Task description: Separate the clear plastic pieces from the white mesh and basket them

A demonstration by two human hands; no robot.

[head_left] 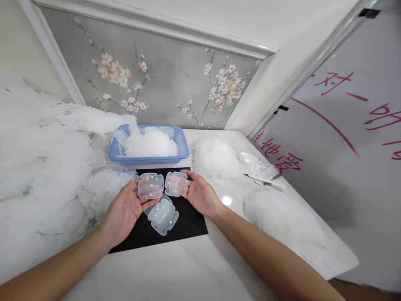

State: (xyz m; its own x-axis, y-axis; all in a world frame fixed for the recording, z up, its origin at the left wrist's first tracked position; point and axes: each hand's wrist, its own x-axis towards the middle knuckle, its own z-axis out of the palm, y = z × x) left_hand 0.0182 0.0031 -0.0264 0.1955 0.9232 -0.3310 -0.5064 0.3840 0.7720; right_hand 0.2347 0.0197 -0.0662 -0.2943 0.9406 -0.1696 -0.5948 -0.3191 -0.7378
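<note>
Currently: clear pc. [151,186] grasped in L hand [125,211], second pc. [176,184] in R hand [202,194], by outer edges, prob. keeping outlines legible agst. black mat [189,223]; overlapping pcs. [163,217] below, on mat.

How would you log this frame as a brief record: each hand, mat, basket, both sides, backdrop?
Left hand: holds a translucent piece
Right hand: holds a similar piece
Black mat: below the hands, bearing a loose piece that overlaps another
Blue basket: behind the mat, holding pale translucent material
Left side: large pale pile
Right side: pale heap, clear plastic packet
Backdrop: floral panel; whiteboard with red writing, at right
</note>
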